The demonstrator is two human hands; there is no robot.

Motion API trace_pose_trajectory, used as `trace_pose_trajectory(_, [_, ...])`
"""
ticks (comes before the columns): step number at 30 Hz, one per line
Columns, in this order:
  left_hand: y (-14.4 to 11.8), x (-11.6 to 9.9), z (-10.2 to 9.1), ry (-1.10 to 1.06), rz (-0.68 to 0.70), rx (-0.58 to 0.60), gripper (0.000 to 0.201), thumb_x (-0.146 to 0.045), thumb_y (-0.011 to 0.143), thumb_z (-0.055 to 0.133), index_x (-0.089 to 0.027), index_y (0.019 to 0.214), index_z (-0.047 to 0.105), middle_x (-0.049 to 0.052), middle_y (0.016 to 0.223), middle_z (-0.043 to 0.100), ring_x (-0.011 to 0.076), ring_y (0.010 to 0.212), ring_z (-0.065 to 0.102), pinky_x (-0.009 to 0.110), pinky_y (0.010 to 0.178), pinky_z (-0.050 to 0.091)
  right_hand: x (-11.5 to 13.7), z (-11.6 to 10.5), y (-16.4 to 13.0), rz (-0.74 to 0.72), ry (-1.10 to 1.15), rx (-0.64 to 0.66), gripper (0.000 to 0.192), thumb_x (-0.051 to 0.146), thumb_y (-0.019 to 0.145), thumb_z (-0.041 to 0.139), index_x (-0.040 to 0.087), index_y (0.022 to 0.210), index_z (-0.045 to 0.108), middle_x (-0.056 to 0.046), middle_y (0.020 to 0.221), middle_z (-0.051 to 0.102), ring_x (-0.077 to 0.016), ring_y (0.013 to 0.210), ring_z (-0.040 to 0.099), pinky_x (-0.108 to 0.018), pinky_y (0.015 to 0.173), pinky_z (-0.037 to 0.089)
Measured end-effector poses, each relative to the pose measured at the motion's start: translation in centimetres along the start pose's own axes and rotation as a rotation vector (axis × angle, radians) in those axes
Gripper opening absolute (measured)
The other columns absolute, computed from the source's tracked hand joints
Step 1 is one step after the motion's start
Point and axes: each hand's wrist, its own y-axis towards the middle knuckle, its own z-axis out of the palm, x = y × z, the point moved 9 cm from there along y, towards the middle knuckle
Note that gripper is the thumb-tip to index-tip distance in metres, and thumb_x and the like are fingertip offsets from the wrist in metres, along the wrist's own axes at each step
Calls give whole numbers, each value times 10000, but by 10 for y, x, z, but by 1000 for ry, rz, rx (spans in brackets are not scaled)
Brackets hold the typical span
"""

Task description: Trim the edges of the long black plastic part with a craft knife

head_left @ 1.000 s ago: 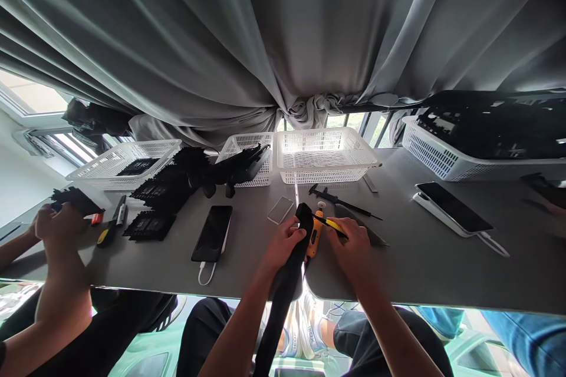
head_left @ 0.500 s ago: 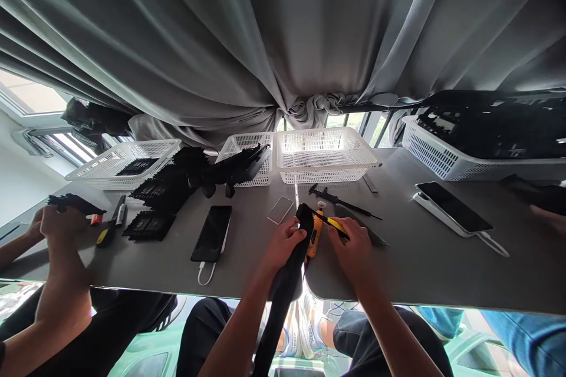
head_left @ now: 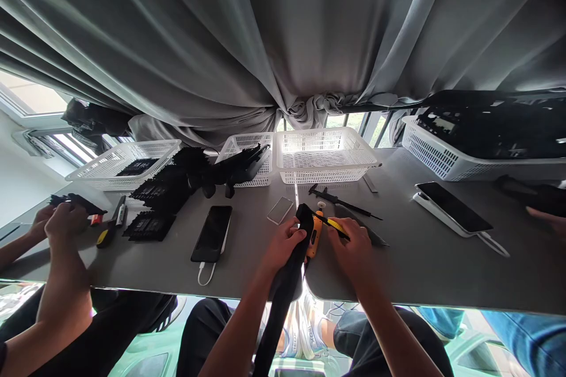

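Observation:
My left hand [head_left: 286,241] is closed on a long black strip-shaped piece [head_left: 289,274], thumb on top. The strip runs up from below the table edge and ends in a blunt dark tip. In my right hand [head_left: 354,241] is a yellow-and-black utility knife [head_left: 336,225], its thin dark front end pointing left against or close to the strip's upper end; the contact itself is too small to make out. An orange handheld tool [head_left: 315,235] with a pale round head lies on the table between my hands.
Black calipers [head_left: 340,200] and a flat blade-like piece lie beyond my right hand. Phones [head_left: 212,232] [head_left: 454,206] with white cables flank me. White baskets [head_left: 327,174] line the back; black parts [head_left: 154,188] are piled left. Co-workers' hands [head_left: 66,221] [head_left: 546,218] are at both sides.
My hands, the strip and the knife stay practically in place. The left co-worker's hands shift slightly on their black part, and the right co-worker's hand moves a little.

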Motion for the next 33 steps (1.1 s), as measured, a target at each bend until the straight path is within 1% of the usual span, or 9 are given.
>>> trace_pose_trajectory(3, [0, 0, 0, 7, 4, -1, 513, -572, 814, 834, -195, 1091, 624, 9, 731, 727, 148, 432, 628, 266, 437, 504, 5, 3, 0, -58, 10, 27, 237, 350, 1032, 570, 241, 1103, 768, -62, 1041, 812, -266, 974, 725, -412, 904, 450])
trace_pose_trajectory(5, [1, 0, -1, 9, 5, -4, 531, -583, 804, 837, -193, 1095, 624, 9, 726, 725, 152, 430, 627, 269, 432, 506, 6, 4, 0, -66, 4, 29, 239, 345, 1035, 566, 237, 1100, 769, -63, 1041, 813, -264, 970, 726, -410, 897, 445])
trace_pose_trajectory(8, [1, 0, -1, 14, 6, -8, 534, -578, 810, 832, -190, 1114, 626, 8, 728, 724, 154, 430, 625, 271, 425, 506, 4, 4, 0, -49, -15, 14, 255, 355, 1045, 550, 228, 1099, 764, -75, 1051, 814, -275, 986, 726, -412, 891, 440])
trace_pose_trajectory(12, [0, -2, 0, 13, 5, -3, 522, -564, 821, 832, -187, 1124, 635, 10, 737, 725, 147, 435, 626, 268, 439, 506, 1, 4, 0, -17, -24, 29, 283, 378, 1056, 530, 223, 1117, 759, -95, 1089, 809, -289, 1019, 717, -426, 912, 447])
trace_pose_trajectory(15, [-1, -2, 0, -10, -6, -12, 532, -565, 807, 846, -197, 1123, 629, 1, 725, 722, 142, 433, 621, 260, 441, 497, -1, 2, 0, 13, -24, 17, 292, 393, 1052, 532, 224, 1127, 759, -98, 1088, 804, -294, 1021, 711, -428, 916, 457])
trace_pose_trajectory(20, [-2, -2, 1, 9, 0, -6, 503, -567, 825, 822, -205, 1112, 623, 3, 739, 733, 145, 435, 627, 260, 438, 500, 2, 6, 0, -20, -1, 51, 267, 375, 1047, 549, 235, 1122, 764, -79, 1072, 807, -281, 1013, 721, -419, 919, 450])
trace_pose_trajectory(25, [-1, -1, 0, 13, 5, -6, 512, -581, 819, 823, -207, 1094, 607, 5, 727, 730, 146, 428, 623, 260, 431, 502, -3, 2, 1, 16, -31, 0, 309, 402, 1069, 520, 218, 1126, 762, -101, 1087, 806, -299, 1050, 718, -424, 913, 443])
trace_pose_trajectory(29, [0, -1, 0, 14, 4, 3, 549, -601, 810, 832, -201, 1111, 606, 10, 735, 732, 148, 433, 628, 258, 434, 506, 2, 1, 1, -23, -31, 0, 302, 388, 1071, 523, 230, 1144, 770, -96, 1102, 808, -293, 1057, 713, -424, 915, 437])
trace_pose_trajectory(33, [0, -1, -2, 12, 5, -6, 551, -605, 805, 835, -198, 1110, 624, 14, 747, 737, 140, 450, 626, 258, 452, 516, 8, 1, 1, -77, -36, -2, 277, 354, 1056, 546, 239, 1144, 782, -83, 1073, 807, -282, 1024, 713, -426, 913, 439])
